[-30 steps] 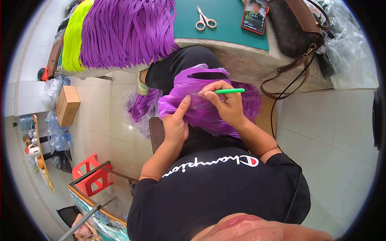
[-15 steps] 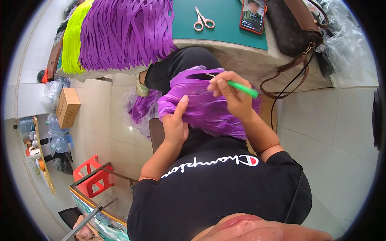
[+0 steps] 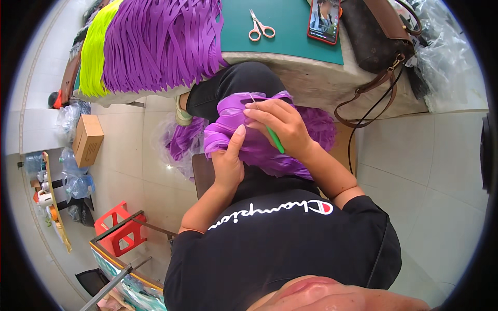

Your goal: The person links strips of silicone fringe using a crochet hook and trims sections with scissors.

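Note:
A bunch of soft purple strips point(image 3: 244, 136) lies over my lap, with thin clear film or frayed edges along parts of it. My left hand point(image 3: 230, 160) is closed on its left side, thumb pressed on top. Above the middle of the bunch, my right hand point(image 3: 282, 124) pinches a slim green-handled tool point(image 3: 276, 140). Its thin metal tip point(image 3: 253, 98) points away from me, near the far edge of the strips. Whether the tip touches them I cannot tell. My right fingers hide the middle of the tool.
Across the table edge hang long purple strips point(image 3: 161, 44) and yellow-green strips point(image 3: 98, 52). Small scissors point(image 3: 260, 27) and a phone point(image 3: 324, 20) lie on a green mat point(image 3: 290, 49), beside a brown handbag point(image 3: 376, 33). More purple strips in plastic point(image 3: 184, 142) lie below left. A red stool point(image 3: 120, 228) stands behind.
My right hand has moved left toward my left hand, and the tool has turned so that its green handle points back toward me. The left hand has barely moved.

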### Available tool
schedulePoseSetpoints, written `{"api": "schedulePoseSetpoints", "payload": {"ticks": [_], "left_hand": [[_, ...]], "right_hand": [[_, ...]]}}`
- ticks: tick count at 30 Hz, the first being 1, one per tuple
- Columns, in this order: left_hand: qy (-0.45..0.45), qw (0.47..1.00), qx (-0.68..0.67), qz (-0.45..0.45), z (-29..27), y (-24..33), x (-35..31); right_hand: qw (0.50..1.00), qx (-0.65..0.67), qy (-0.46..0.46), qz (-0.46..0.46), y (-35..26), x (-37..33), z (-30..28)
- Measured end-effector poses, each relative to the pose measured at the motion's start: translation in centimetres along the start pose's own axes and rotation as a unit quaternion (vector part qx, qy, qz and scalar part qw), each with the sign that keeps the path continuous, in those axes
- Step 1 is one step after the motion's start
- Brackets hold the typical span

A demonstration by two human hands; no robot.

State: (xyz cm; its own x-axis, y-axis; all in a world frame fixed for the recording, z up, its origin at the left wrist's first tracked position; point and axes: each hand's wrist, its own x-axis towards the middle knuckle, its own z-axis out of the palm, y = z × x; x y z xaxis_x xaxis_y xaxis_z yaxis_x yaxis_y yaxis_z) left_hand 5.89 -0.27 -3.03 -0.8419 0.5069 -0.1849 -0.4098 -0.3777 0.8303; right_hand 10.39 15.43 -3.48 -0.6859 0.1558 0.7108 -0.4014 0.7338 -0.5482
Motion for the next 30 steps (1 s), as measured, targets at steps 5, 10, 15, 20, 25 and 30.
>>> {"api": "schedulePoseSetpoints", "payload": {"ticks": [5,10,15,20,25,30], "left_hand": [[0.008,1.0,-0.026,-0.013,-0.2,-0.1,0.4],[0.041,0.99,-0.098,-0.095,-1.3,-0.8,1.2],[0.05,0.99,-0.089,-0.093,-1.5,-1.0,1.8],[0.077,0.993,-0.058,-0.062,-1.6,-1.9,2.2],[0.068,0.994,-0.057,-0.057,-1.4,-1.6,1.8],[0.06,0.996,-0.05,-0.03,-1.2,-1.7,1.7]], "right_hand": [[0.983,0.155,0.04,0.09,-0.2,-0.7,-1.0],[0.97,0.2,0.007,0.142,0.3,-1.2,-0.7],[0.967,0.215,-0.007,0.136,1.1,-2.0,0.3],[0.908,0.346,0.008,0.237,0.8,-2.8,1.1],[0.968,0.2,-0.032,0.149,1.1,-2.4,1.1],[0.972,0.185,-0.032,0.138,1.1,-2.3,1.1]]}}
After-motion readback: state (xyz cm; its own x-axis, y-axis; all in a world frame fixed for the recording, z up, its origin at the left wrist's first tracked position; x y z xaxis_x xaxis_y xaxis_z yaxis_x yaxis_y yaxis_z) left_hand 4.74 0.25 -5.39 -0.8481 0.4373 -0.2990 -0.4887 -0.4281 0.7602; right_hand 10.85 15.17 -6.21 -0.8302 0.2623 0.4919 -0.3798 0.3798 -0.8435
